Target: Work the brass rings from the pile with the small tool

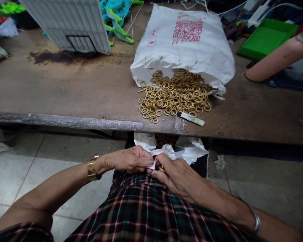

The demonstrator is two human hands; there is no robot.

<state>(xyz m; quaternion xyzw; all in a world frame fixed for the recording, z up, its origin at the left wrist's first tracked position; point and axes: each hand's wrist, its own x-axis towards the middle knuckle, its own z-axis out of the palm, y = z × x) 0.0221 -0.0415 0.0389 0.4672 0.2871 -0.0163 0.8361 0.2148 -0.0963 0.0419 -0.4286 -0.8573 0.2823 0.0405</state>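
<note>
My left hand [132,159] is closed, its thumb and fingers pinching a small pink piece [153,165]; whether that piece is cloth or plastic I cannot tell. Against it, my right hand [179,174] closes on a brass-coloured ring [162,169], partly hidden by the fingers. Both hands meet in front of the plaid shirt, just below the table edge. Beneath them a torn white bag [193,153] lies open at my lap, with more rings [166,139] dimly visible inside.
On the wooden table [65,90], a printed white sack [161,37] spills a heap of brass-coloured rings [176,94]. A small blade with a pale handle [192,118] lies before the heap. A white ribbed panel [73,23] stands left; a green tray [266,40] sits right.
</note>
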